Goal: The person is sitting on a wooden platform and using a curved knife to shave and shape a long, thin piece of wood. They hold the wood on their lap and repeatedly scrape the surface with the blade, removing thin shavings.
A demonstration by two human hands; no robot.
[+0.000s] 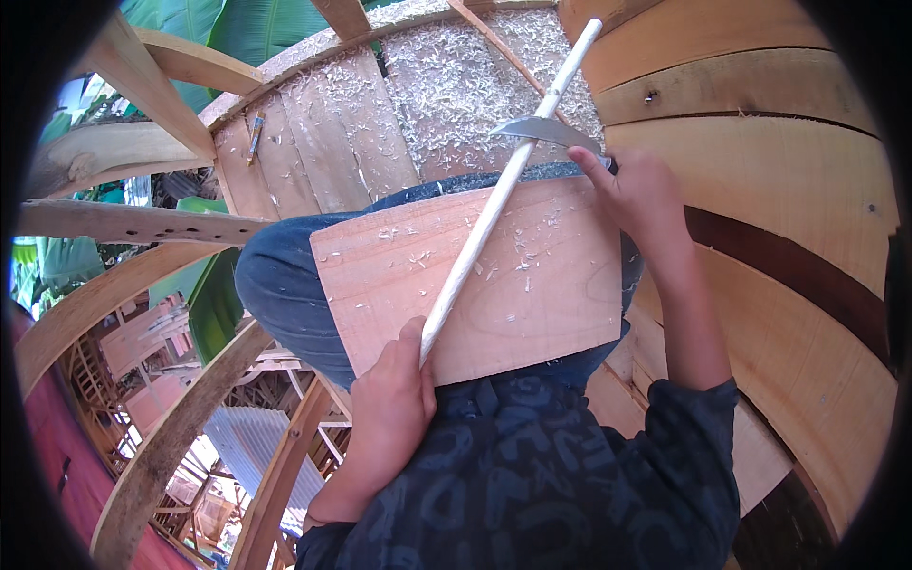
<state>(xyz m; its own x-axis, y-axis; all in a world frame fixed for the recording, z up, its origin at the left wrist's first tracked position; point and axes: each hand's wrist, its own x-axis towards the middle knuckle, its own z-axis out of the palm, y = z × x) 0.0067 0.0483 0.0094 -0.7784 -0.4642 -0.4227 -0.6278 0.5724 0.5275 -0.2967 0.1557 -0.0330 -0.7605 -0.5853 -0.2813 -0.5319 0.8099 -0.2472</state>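
Note:
A pale, whittled wooden stick (484, 223) slants across a flat wooden board (541, 294) that rests on my lap. My left hand (391, 394) is closed round the stick's lower end, near the board's front left corner. Farther up and to the right, my right hand (646, 195) grips a knife by its handle, most of which the fingers hide. The curved knife blade (546, 130) lies across the stick, past the board's far edge. Thin shavings are scattered on the board.
Curled shavings (446, 95) thickly cover the plank floor ahead of my legs. A thin brown strip of wood (499, 46) lies there, and a small tube-like object (256, 138) is at the left. A plank wall (750, 171) rises on my right; open wooden railings (142, 223) stand left.

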